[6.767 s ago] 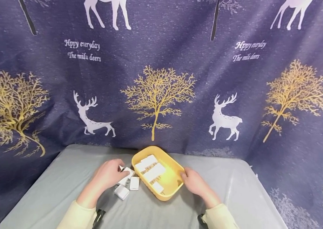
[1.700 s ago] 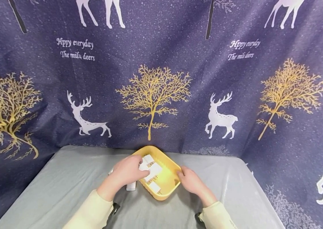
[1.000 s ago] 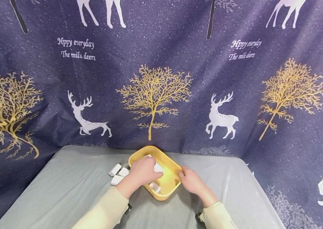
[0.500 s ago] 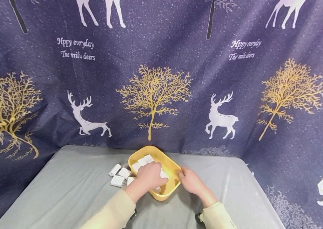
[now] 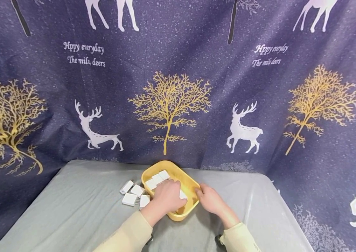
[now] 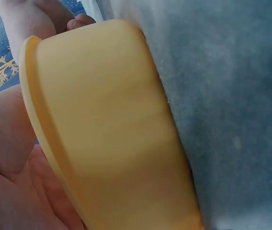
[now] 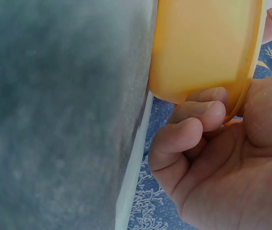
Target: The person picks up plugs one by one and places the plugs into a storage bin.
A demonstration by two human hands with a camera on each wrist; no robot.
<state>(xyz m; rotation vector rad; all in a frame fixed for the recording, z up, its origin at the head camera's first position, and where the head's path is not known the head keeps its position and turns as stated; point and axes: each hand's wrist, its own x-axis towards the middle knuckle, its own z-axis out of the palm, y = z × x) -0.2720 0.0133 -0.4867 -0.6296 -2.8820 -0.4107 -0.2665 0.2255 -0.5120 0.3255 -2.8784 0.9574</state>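
Note:
A yellow plastic bin (image 5: 193, 182) stands on the grey-covered table. Inside, toward its far left, white plug-in chargers (image 5: 157, 179) lie in a row. My left hand (image 5: 168, 196) reaches over the bin's left rim, fingers down inside, and pinches a white charger (image 5: 182, 194), mostly covered by the hand. At the right rim my right hand (image 5: 210, 198) grips the bin, thumb over the edge and curled fingers (image 7: 188, 132) against the outer wall. The left wrist view shows mainly the bin's outside wall (image 6: 102, 110); the charger is hidden there.
Several loose white chargers (image 5: 129, 199) lie on the table just left of the bin, some with prongs showing. A dark blue curtain (image 5: 196, 147) printed with deer and trees hangs behind the table's far edge.
My left hand has gone from the loose chargers on the left into the bin, then slid toward its near right with a charger. My right hand has stayed on the rim.

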